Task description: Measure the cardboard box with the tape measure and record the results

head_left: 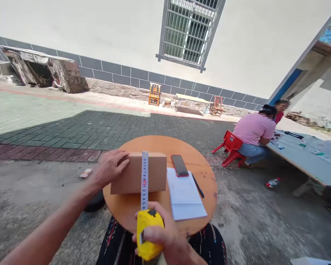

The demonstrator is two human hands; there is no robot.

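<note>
A brown cardboard box [157,176] stands on a small round wooden table [187,147]. My left hand [111,167] grips the box at its left end, fingers bent over the upper edge. In my right hand [169,230] is a yellow tape measure [146,228], the thumb pressed on its case. Its white blade [144,184] is pulled out and runs across the face of the box to the upper edge. Beside the box lie an open notebook [184,202], a phone with a red edge [180,165] and a black pen [198,186].
To the right, a person in a pink top [251,129] sits on a red plastic chair [231,147] at a long table [306,154], with another person beyond. A bottle [273,183] lies on the ground. Wooden chairs [154,94] and a bench [193,98] stand along the far wall.
</note>
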